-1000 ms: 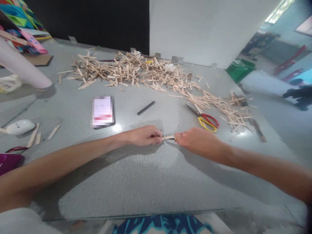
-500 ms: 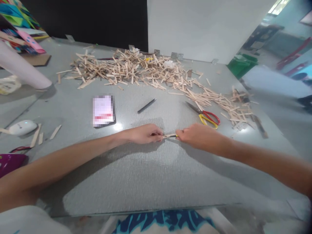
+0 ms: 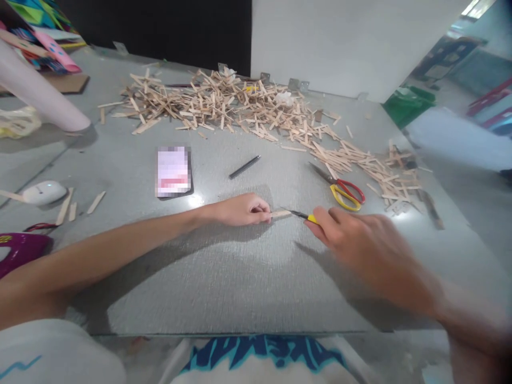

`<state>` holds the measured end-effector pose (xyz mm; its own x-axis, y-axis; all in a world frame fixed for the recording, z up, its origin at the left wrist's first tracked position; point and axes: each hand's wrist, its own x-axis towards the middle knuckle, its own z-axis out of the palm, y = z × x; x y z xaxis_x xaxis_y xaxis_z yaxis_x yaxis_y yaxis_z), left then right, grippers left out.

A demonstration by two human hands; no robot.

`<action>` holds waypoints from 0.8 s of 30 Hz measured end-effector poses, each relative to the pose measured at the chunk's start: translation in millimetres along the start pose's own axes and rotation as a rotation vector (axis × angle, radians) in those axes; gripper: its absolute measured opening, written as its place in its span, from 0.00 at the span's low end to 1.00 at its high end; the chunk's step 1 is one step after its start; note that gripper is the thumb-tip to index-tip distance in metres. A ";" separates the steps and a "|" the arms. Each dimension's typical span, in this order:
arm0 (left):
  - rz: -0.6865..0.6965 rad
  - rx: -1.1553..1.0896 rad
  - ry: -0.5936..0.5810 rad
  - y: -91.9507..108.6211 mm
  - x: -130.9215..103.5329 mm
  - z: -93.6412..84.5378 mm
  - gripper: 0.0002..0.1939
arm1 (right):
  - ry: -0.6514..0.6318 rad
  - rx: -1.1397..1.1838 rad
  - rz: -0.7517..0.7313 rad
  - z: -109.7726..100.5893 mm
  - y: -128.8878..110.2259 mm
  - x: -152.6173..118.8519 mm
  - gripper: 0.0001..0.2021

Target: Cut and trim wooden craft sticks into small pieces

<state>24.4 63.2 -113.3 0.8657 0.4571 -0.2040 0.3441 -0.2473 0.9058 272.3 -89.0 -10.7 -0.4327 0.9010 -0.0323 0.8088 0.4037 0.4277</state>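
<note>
A craft workspace: cut wooden sticks [image 3: 336, 157] lie heaped along the far edge of a grey table [image 3: 224, 288], red-and-yellow-handled scissors [image 3: 334, 182] lie toward its right edge, and a spotted pink roll [image 3: 58, 50] sits at the far edge's left end.

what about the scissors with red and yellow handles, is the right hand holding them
No, the scissors lie on the table just beyond the right hand.

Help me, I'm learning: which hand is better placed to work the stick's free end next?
Probably the right hand: it holds a tool near that end; the left hand holds the stick.
</note>
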 end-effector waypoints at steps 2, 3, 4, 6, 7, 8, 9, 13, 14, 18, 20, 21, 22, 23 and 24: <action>-0.015 -0.073 0.009 2.3 -1.3 0.5 0.15 | -0.019 0.014 0.039 9.1 2.2 3.2 0.12; -0.020 -0.114 0.023 2.9 -2.1 1.4 0.16 | -0.034 0.030 0.050 14.2 3.2 6.5 0.13; -0.020 -0.154 0.047 3.0 -3.0 2.9 0.17 | -0.051 0.050 0.056 19.3 4.2 10.6 0.14; -0.011 -0.228 0.134 1.0 -4.5 8.1 0.18 | -0.071 0.098 0.067 28.6 5.8 19.5 0.15; 0.000 -0.258 0.205 -1.0 -4.9 11.7 0.18 | -0.069 0.124 0.076 32.8 6.2 23.8 0.16; 0.014 -0.284 0.277 -3.3 -5.2 15.5 0.18 | -0.059 0.154 0.086 37.1 6.3 27.7 0.17; 0.031 -0.303 0.339 -5.7 -5.3 19.4 0.18 | -0.040 0.183 0.101 41.7 5.9 31.1 0.18; 0.077 -0.353 0.460 -10.8 -4.9 29.9 0.20 | 0.100 0.260 0.117 64.9 0.6 40.4 0.23; 0.085 -0.359 0.471 -10.5 -4.9 30.9 0.20 | 0.147 0.264 0.098 71.0 -0.8 41.7 0.24; 0.097 -0.365 0.489 -7.0 -6.1 31.6 0.20 | 0.278 0.261 0.018 85.0 -2.5 43.8 0.27; 0.094 -0.360 0.494 -6.2 -6.6 31.8 0.20 | 0.301 0.244 0.011 84.3 -0.7 43.2 0.25; 0.092 -0.348 0.494 -6.2 -6.8 32.0 0.21 | 0.301 0.233 0.012 82.8 0.5 42.7 0.24; 0.091 -0.329 0.494 -6.3 -6.9 32.2 0.21 | 0.300 0.223 0.011 80.9 1.7 42.2 0.23; 0.090 -0.308 0.497 -6.4 -6.9 32.5 0.21 | 0.293 0.217 0.010 79.0 2.9 41.8 0.23; 0.089 -0.286 0.501 -6.4 -7.0 32.9 0.21 | 0.284 0.213 0.006 77.5 3.9 41.5 0.23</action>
<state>28.1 33.5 -129.9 0.5856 0.8105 0.0146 0.1059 -0.0944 0.9899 288.3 -37.7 -80.3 -0.4975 0.8351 0.2350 0.8633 0.4499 0.2287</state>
